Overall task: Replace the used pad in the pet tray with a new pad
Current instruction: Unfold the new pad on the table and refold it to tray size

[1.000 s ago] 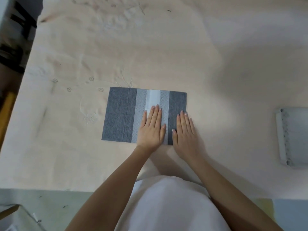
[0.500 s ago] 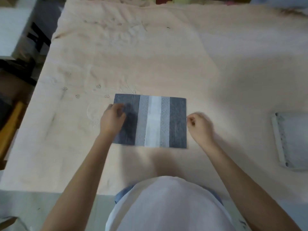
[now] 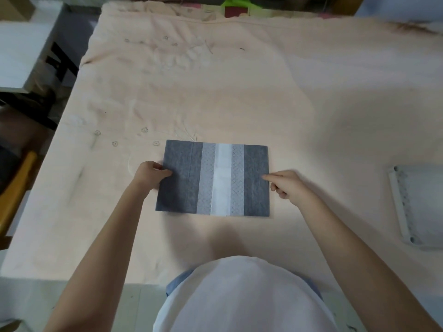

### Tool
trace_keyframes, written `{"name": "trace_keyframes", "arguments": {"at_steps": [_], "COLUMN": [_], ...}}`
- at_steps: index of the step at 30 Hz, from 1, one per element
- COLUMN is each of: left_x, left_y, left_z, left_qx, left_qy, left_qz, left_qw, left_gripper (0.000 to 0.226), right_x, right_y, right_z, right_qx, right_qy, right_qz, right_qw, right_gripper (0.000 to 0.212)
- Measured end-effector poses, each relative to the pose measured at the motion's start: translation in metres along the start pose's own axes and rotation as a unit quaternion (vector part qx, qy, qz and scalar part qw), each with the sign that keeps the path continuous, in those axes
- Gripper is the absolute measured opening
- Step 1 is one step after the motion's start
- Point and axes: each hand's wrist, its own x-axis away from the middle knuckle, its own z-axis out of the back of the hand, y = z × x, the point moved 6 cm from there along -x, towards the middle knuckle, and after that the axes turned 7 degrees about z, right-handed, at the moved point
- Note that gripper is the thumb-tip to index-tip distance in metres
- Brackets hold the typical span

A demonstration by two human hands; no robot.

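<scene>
We have the folded pad (image 3: pixel 213 178) lying flat on the peach cloth (image 3: pixel 239 92) in front of us. Our left hand (image 3: pixel 149 174) pinches its left edge and our right hand (image 3: pixel 286 182) pinches its right edge, fingers curled, likely so we can pull the folds open. The pet tray (image 3: pixel 402 207) sits well apart at the right, with nothing between it and the pad.

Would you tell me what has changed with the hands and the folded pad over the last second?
Both hands left the middle of the folded pad and went apart: the left hand now grips its left edge, the right hand pinches its right edge. The pad still lies folded on the cloth; the tray stays at right.
</scene>
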Motion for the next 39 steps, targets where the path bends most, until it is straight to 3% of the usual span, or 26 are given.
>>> {"name": "trace_keyframes", "arguments": {"at_steps": [8, 12, 18, 22, 26, 31, 35, 39], "left_x": [0.017, 0.027, 0.045, 0.048, 0.048, 0.049, 0.045, 0.042], "left_y": [0.003, 0.002, 0.008, 0.021, 0.029, 0.028, 0.009, -0.009], "left_z": [0.003, 0.007, 0.010, 0.007, 0.012, 0.006, -0.021, -0.037], "left_qx": [-0.004, 0.036, 0.105, 0.279, 0.377, 0.356, 0.284, 0.302], "left_qy": [-0.009, -0.039, -0.106, -0.169, -0.165, -0.174, -0.193, -0.179], "left_qz": [-0.007, 0.022, 0.050, 0.013, -0.057, -0.095, -0.094, -0.058], "left_qw": [1.000, 0.998, 0.988, 0.945, 0.910, 0.913, 0.935, 0.935], "left_gripper": [0.024, 0.027, 0.036, 0.049, 0.045, 0.031, 0.024, 0.047], "right_x": [0.004, 0.006, 0.014, 0.018, 0.023, 0.027, 0.020, 0.015], "right_y": [0.002, -0.002, -0.017, -0.031, -0.041, -0.038, -0.007, 0.027], "right_z": [-0.006, -0.007, 0.002, 0.017, 0.037, 0.058, 0.048, 0.035], "right_qx": [-0.084, -0.140, -0.181, -0.224, -0.236, -0.205, -0.170, -0.150], "right_qy": [-0.055, -0.073, -0.072, -0.074, -0.050, -0.006, -0.004, 0.019], "right_qz": [-0.051, -0.057, -0.006, 0.035, 0.093, 0.146, 0.128, 0.082], "right_qw": [0.994, 0.986, 0.981, 0.971, 0.966, 0.968, 0.977, 0.985], "right_gripper": [0.018, 0.036, 0.042, 0.050, 0.046, 0.008, 0.013, 0.031]}}
